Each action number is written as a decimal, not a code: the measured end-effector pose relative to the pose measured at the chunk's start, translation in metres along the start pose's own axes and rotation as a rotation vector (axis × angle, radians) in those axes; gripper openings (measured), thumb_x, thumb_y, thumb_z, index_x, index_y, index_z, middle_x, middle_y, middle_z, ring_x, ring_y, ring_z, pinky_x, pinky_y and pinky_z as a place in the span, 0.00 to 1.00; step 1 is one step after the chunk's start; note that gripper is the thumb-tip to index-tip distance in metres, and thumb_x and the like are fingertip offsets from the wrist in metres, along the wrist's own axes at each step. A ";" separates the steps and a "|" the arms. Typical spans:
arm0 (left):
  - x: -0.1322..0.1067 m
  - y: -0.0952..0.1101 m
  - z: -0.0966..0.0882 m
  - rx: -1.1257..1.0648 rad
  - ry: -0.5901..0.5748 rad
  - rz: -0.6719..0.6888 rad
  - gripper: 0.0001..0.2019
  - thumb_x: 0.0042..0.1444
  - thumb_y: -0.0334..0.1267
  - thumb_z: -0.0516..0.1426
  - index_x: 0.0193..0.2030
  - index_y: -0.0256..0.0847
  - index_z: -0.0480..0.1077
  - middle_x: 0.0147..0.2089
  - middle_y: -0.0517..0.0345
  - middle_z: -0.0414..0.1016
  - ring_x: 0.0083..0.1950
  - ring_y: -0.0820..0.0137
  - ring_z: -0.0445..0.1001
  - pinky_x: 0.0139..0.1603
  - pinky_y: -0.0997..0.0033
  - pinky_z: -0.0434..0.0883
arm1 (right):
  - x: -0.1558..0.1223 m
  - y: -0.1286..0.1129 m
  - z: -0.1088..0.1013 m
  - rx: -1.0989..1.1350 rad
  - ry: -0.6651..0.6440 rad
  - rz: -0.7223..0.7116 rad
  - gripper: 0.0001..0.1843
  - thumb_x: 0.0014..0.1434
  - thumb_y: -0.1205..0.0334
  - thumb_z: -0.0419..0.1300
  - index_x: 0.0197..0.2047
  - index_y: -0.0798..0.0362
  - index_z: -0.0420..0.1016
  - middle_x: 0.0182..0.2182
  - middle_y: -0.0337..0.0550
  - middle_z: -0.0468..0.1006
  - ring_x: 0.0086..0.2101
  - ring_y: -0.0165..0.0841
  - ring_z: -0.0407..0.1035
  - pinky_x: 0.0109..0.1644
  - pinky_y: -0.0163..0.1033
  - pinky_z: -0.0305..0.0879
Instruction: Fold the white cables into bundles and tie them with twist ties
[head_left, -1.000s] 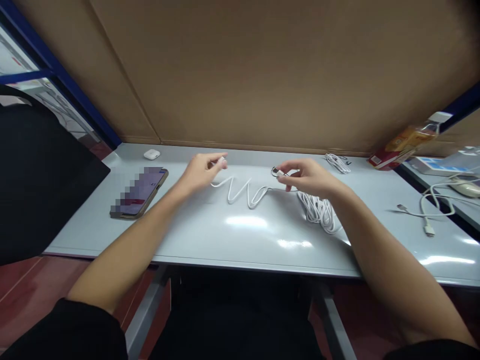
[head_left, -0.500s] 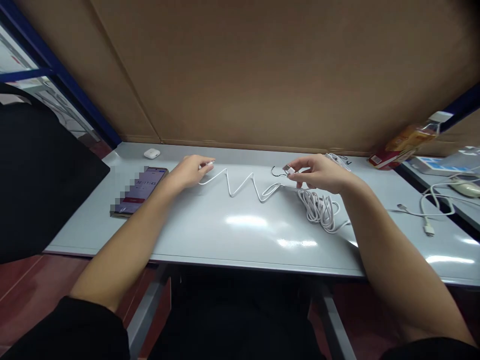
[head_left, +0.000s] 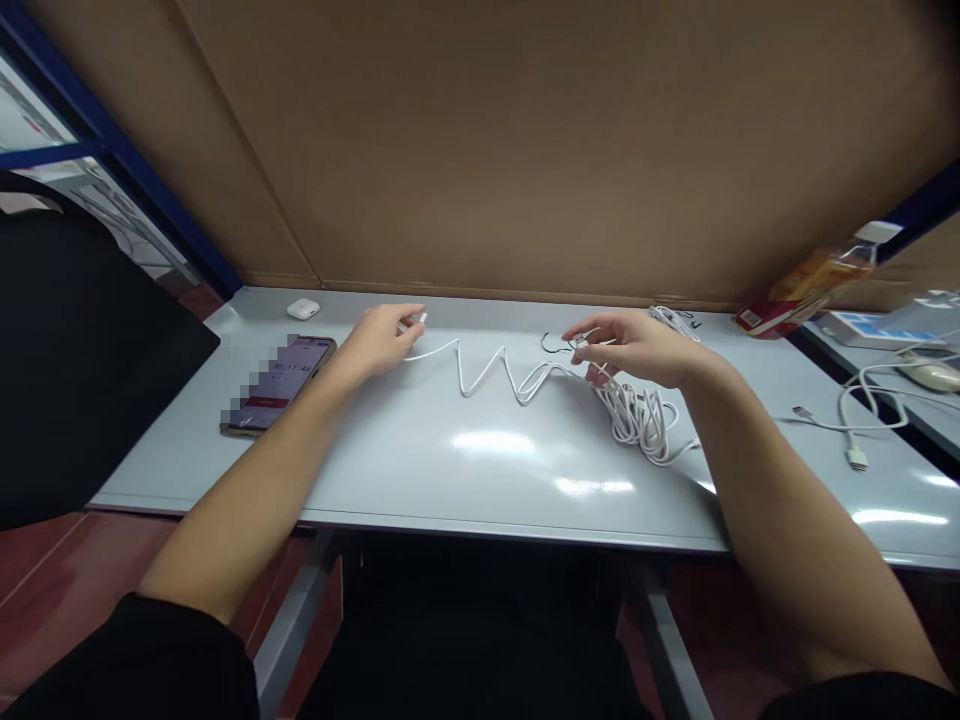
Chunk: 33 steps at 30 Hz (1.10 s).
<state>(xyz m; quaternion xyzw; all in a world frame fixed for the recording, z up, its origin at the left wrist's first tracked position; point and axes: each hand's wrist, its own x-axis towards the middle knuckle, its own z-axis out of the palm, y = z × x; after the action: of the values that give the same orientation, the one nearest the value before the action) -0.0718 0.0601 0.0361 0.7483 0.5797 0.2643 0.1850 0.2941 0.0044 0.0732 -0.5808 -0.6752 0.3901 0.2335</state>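
A white cable [head_left: 487, 370] zigzags across the grey table [head_left: 480, 470] between my hands. My left hand [head_left: 382, 340] pinches the cable's plug end by its tip. My right hand [head_left: 637, 348] is closed on the cable near its other end, just above a loose white coil [head_left: 641, 420] of the same cable. A small black twist tie [head_left: 553, 345] lies right by my right fingers.
A phone [head_left: 281, 382] lies at the left, and a white earbud case [head_left: 303, 309] sits behind it. A second bundled cable [head_left: 675, 322] is at the back, a bottle [head_left: 814, 275] lies at the right, and another white cable [head_left: 855, 425] trails nearby. A brown board stands behind.
My left hand drew the plug end left and then slightly back, stretching the zigzag. My right hand shifted right and shifted its grip along the cable over the coil.
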 end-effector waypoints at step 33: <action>-0.039 0.045 0.058 -0.152 -0.280 0.509 0.14 0.71 0.41 0.52 0.54 0.46 0.78 0.44 0.54 0.83 0.39 0.64 0.78 0.44 0.65 0.69 | 0.015 0.012 0.097 -0.410 0.220 -0.539 0.22 0.65 0.53 0.65 0.60 0.47 0.71 0.59 0.55 0.71 0.56 0.48 0.69 0.56 0.52 0.69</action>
<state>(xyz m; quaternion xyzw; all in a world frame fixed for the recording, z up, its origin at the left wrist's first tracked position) -0.0090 0.0127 0.0093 0.8829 0.3207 0.2389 0.2463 0.2237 -0.0061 0.0049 -0.4550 -0.8393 0.1058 0.2782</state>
